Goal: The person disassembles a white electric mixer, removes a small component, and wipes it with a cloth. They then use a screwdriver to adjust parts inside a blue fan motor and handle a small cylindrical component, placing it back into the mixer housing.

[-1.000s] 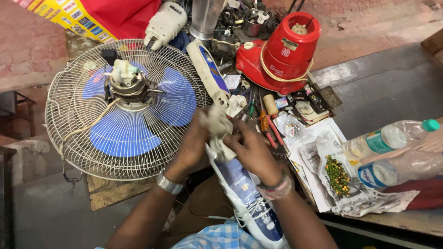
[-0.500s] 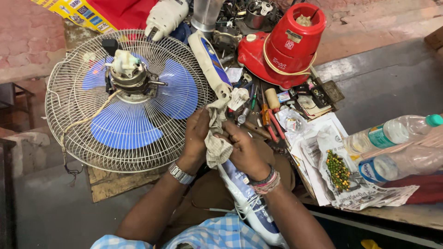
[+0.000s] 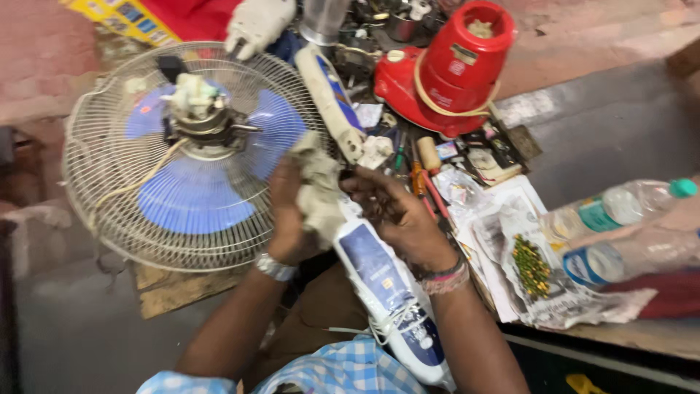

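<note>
While the left hand (image 3: 292, 219) bunches a soft, limp, dirty-white cloth (image 3: 319, 191) in closed fingers, the right hand (image 3: 397, 219) curls loosely around the long, rigid white-and-blue plastic appliance body (image 3: 379, 273) overhanging the counter's near edge; it looks light, best gripped mid-length.

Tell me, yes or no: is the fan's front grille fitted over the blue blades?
No: the blue blades and the motor hub lie bare inside a single wire guard, with nothing covering them.
</note>
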